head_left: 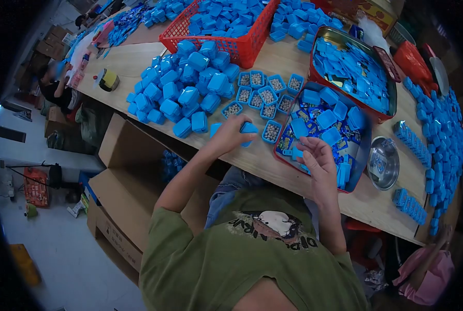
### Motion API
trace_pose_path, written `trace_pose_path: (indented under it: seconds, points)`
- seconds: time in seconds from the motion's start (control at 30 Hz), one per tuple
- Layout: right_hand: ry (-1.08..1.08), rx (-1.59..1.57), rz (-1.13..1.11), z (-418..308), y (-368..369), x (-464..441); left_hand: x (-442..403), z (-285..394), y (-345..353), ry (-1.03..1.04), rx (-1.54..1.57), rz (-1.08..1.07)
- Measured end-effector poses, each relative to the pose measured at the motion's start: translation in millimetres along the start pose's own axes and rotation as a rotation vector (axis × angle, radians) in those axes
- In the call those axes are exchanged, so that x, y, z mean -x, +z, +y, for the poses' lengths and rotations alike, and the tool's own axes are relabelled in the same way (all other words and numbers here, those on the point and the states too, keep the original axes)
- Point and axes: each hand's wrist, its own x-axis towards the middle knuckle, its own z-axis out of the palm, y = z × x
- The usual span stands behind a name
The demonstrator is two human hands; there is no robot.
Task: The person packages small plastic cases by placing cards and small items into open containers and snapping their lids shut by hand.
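My left hand (230, 137) is closed around a small blue plastic box (249, 127) at the table's front edge. My right hand (319, 160), fingers bent, pinches a small blue plastic piece (297, 153) over the near side of a red-rimmed tin tray (364, 155). In that tray lie blue lids (326, 119) and dark blue printed packets (344, 136). Between and beyond my hands stand several open blue boxes filled with pale round beads (268, 96). Left of them is a heap of closed blue boxes (172, 93), close to my left hand.
A red plastic basket (249, 52) of blue boxes stands behind the heap. Flat blue pieces fill another tin (348, 72). A steel bowl (383, 163) sits right of the tray, near stacked blue rows (411, 143). A cardboard box (120, 192) stands below the table's left edge.
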Motion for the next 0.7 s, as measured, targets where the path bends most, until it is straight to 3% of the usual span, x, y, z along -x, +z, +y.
trace_pose_path:
  seconds: [0.03,0.27,0.33,0.37,0.43,0.7]
  points:
    - [0.001,0.003,-0.005,-1,0,0,-3,-2,2,0.040,-0.151,-0.010]
    - [-0.044,0.098,0.115,-1,-24,-5,-18,-12,-3,0.124,-0.169,-0.019]
    - [-0.089,0.226,0.175,-1,-42,-13,-18,-15,-11,0.173,-0.178,0.252]
    - [-0.087,0.229,0.190,-3,-48,-16,-19,-15,-16,0.180,-0.173,0.240]
    - [-0.153,0.688,0.215,-9,-57,-26,-22,-13,-23,0.096,-0.659,0.376]
    - [-0.381,1.337,0.183,-5,-74,-74,-47,-25,-17,-0.053,-0.816,0.180]
